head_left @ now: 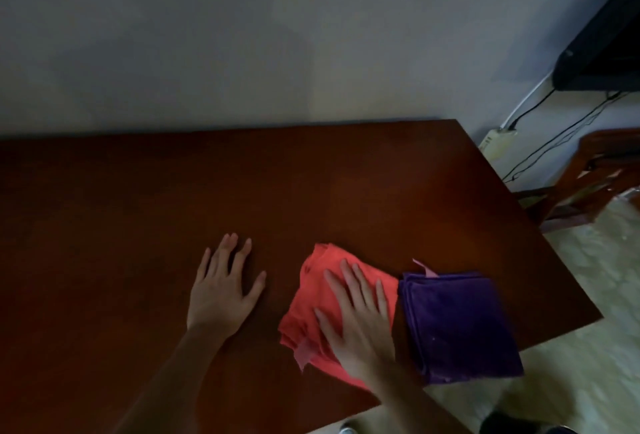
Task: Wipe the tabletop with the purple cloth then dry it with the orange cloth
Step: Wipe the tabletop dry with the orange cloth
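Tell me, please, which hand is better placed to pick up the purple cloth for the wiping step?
Right, probably. The right hand lies flat on the orange cloth, directly beside the purple cloth. The left hand rests on the bare tabletop, beyond the orange cloth.

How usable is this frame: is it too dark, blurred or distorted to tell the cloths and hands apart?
Head view: dim and soft overall, yet the orange cloth and purple cloth stay clearly distinct; the right hand is slightly motion-blurred, the left hand sharper; wide-angle bending curves the tabletop edges; no glare.
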